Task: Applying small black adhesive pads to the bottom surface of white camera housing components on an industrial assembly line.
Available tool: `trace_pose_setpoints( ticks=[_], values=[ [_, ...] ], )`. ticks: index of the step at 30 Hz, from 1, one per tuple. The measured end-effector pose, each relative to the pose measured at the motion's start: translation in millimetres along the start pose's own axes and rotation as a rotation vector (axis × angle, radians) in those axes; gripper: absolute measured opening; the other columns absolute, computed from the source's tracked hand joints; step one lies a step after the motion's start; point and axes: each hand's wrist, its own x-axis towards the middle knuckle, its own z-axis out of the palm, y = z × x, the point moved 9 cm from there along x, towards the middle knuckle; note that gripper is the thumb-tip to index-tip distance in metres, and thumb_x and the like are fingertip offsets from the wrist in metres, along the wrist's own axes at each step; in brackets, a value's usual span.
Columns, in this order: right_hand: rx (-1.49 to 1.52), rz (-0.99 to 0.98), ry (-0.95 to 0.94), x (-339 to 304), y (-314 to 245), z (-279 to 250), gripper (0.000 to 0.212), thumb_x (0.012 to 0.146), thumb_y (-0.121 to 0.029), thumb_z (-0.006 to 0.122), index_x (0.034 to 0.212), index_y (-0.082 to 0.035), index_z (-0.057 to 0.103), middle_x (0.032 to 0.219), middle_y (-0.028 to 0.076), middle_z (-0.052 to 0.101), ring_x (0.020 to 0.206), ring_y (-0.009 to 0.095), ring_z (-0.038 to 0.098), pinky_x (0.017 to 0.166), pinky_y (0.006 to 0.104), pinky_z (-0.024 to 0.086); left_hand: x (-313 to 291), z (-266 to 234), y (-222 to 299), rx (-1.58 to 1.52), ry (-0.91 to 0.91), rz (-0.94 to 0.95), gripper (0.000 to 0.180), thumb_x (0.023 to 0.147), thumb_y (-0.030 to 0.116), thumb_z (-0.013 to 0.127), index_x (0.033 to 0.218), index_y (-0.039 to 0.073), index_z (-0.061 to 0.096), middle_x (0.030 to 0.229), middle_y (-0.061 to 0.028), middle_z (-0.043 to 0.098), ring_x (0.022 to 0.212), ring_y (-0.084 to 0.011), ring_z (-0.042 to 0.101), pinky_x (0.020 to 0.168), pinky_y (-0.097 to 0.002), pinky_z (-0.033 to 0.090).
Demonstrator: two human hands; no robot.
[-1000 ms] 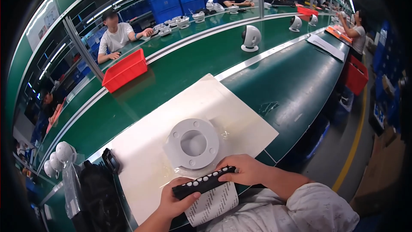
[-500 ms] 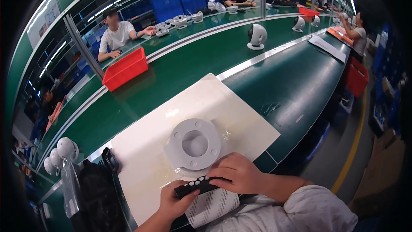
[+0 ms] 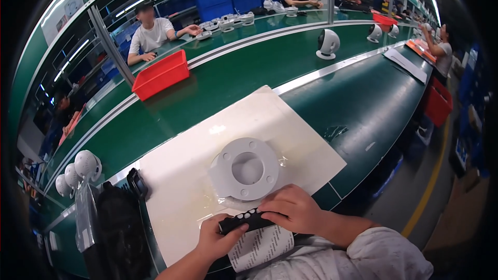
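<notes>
With the fingers of left hand (image 3: 218, 237) and right hand (image 3: 296, 210) clamped on it, the black bar (image 3: 234, 223) could, if squeezed unevenly, be dropped off the worktop (image 3: 358, 91)'s near edge

The whitish shirt (image 3: 314, 260) is creased and faintly speckled; its loose right sleeve (image 3: 386, 254) ends above a bare forearm (image 3: 346, 224).

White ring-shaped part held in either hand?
No, the white ring-shaped part lies over the cream board while the left hand and right hand grip the black bar.
</notes>
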Motion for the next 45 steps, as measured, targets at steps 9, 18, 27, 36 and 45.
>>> trace_pose_setpoints(
  ticks=[9, 18, 27, 36, 45],
  values=[
    [0.012, -0.041, -0.010, -1.7, -9.3, -4.4, 0.017, 0.070, -0.011, 0.066, 0.087, -0.010, 0.064, 0.086, -0.001, 0.058, 0.076, 0.013, 0.055, 0.068, 0.0285, 0.042, -3.2, 3.4, 4.2, 0.004, 0.010, 0.046, 0.015, 0.071, 0.013, 0.068, 0.067, 0.000, 0.060, 0.054, -0.0040, 0.056, 0.049, -0.0082, 0.051, 0.045, -0.0229, 0.039],
    [0.114, 0.178, -0.104, -1.7, 14.1, 6.1, 0.022, 0.072, -0.016, 0.065, 0.092, -0.009, 0.060, 0.088, 0.005, 0.059, 0.082, 0.023, 0.055, 0.075, 0.0322, 0.042, -2.3, -1.3, -8.3, -0.052, 0.073, -0.035, 0.019, 0.070, 0.016, 0.070, 0.074, 0.001, 0.060, 0.059, -0.0046, 0.058, 0.055, -0.0066, 0.050, 0.050, -0.0230, 0.042],
    [0.210, 0.261, -0.082, 1.8, 22.8, 3.7, 0.027, 0.067, -0.004, 0.068, 0.092, -0.006, 0.060, 0.089, 0.006, 0.057, 0.081, 0.021, 0.055, 0.069, 0.0283, 0.045, 9.6, 1.9, 6.6, -0.100, -0.022, 0.025, 0.019, 0.072, 0.016, 0.066, 0.068, 0.000, 0.056, 0.054, -0.0071, 0.053, 0.048, -0.0124, 0.048, 0.046, -0.0266, 0.038],
    [-0.026, 0.019, 0.015, 8.0, -12.4, -2.1, 0.025, 0.061, -0.005, 0.070, 0.084, -0.008, 0.062, 0.087, 0.002, 0.057, 0.080, 0.019, 0.055, 0.070, 0.0306, 0.040, 4.1, 6.5, 10.6, -0.061, -0.050, 0.015, 0.018, 0.072, 0.016, 0.066, 0.072, -0.001, 0.058, 0.055, -0.0079, 0.054, 0.049, -0.0129, 0.051, 0.047, -0.0261, 0.039],
    [0.112, 0.199, -0.043, 4.7, 3.6, 8.9, 0.020, 0.060, -0.002, 0.068, 0.076, -0.009, 0.057, 0.091, 0.004, 0.057, 0.086, 0.021, 0.054, 0.073, 0.0306, 0.037, 3.9, 8.6, 12.3, -0.022, -0.069, 0.049, 0.017, 0.071, 0.016, 0.065, 0.075, 0.000, 0.060, 0.060, -0.0109, 0.055, 0.051, -0.0193, 0.052, 0.049, -0.0284, 0.041]
  ],
)
